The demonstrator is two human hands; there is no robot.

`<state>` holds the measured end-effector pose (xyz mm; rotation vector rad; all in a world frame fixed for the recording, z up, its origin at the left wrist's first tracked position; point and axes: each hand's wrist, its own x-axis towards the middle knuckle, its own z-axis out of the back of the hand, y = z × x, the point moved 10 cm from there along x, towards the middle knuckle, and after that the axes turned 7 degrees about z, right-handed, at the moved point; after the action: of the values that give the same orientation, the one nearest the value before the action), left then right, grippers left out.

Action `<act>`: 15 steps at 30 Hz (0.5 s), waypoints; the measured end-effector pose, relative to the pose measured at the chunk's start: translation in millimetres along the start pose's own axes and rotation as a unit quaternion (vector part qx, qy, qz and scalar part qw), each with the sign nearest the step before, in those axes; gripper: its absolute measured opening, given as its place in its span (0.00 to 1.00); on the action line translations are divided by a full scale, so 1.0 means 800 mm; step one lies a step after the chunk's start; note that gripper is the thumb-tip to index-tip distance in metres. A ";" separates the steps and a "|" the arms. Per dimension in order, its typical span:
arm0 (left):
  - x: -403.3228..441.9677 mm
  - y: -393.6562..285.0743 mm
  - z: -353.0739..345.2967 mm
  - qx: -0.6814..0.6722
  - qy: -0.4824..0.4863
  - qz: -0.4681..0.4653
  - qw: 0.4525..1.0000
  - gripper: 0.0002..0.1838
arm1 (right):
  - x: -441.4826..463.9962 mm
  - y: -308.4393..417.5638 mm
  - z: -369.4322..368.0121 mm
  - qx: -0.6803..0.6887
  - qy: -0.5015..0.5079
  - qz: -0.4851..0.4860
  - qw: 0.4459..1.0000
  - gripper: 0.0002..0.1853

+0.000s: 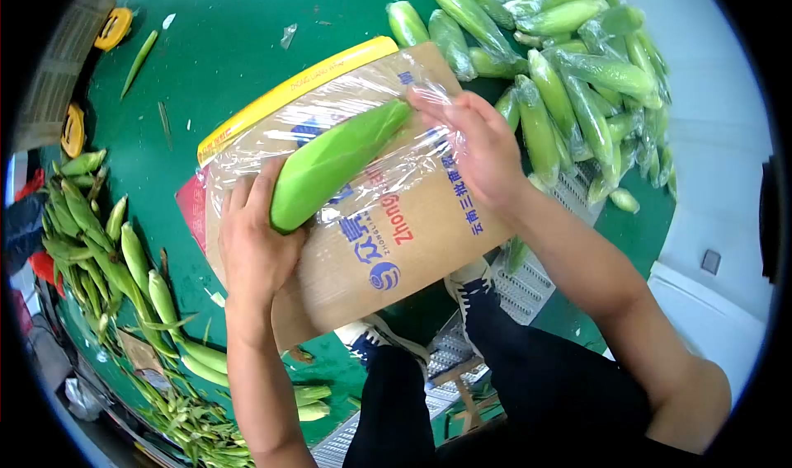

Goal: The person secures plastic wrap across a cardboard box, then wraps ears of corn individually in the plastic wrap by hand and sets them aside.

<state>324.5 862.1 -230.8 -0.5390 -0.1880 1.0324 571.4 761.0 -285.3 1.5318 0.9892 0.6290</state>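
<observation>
A green ear of corn point(334, 167) in its husk lies slantwise on clear plastic film point(330, 109), which is spread over a printed cardboard sheet point(437, 212). My left hand point(256, 241) is closed around the thick lower end of the corn, with the fingers along its far side and the thumb near its base. By the narrow tip, my right hand point(487, 150) has its fingers pinched on the film, which stretches shiny around them. A yellow printed strip point(297, 89) runs along the cardboard's far edge.
Film-wrapped corn point(569, 80) is piled at the upper right. Unwrapped corn point(136, 258) and loose husks point(194, 423) lie at the left. Underneath is a green surface point(223, 23), with a perforated metal strip point(528, 286) near my shoes point(384, 340). A white box point(701, 311) stands at the right.
</observation>
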 end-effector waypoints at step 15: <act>-0.058 0.105 0.018 0.020 0.044 -0.051 0.998 0.48 | 0.004 0.017 -0.134 -0.553 0.256 0.407 0.681 0.44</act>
<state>230.6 860.5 -256.4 -0.5334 -0.1150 0.9099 487.1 819.1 -250.5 0.5542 0.0450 1.9418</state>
